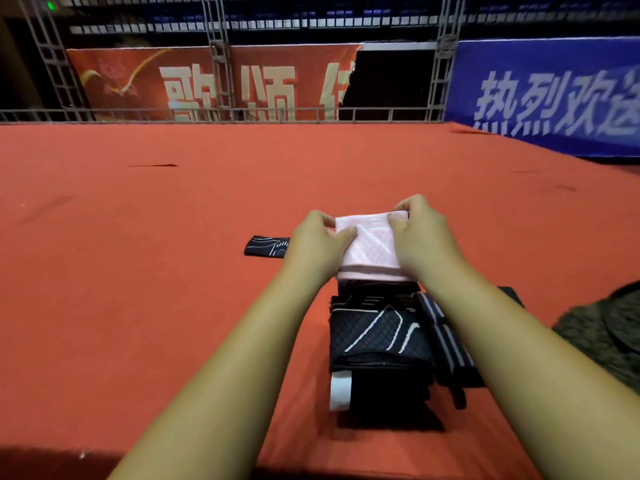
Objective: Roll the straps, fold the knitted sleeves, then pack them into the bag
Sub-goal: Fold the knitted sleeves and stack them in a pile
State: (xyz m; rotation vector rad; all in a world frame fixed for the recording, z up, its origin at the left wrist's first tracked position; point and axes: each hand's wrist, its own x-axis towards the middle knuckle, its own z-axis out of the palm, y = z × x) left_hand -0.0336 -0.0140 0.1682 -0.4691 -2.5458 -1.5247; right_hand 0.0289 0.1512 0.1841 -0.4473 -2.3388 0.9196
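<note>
Black pile (377, 337): lower centre, folded knitted pieces stacked on the red cloth (173, 306); soft and uneven, likely to slump if pressed off-centre.
Striped strap (446, 341): lower right, against the pile, partly under the right forearm; seemingly flat, not rolled, so could trail loose when lifted.
Olive fabric (609, 334): right edge; possibly the bag, cannot tell.
Pink sleeve (372, 249): centre, folded, at the pile's far end, on or just above it.
Left hand (317, 242): thumb on top, fingers curled under the left edge, pinching.
Right hand (422, 233): matching pinch at the far right corner.
Risk: fold springing open on release, layers sliding askew.
Lone black sleeve (266, 246): left of centre, flat, apart; easily overlooked.
</note>
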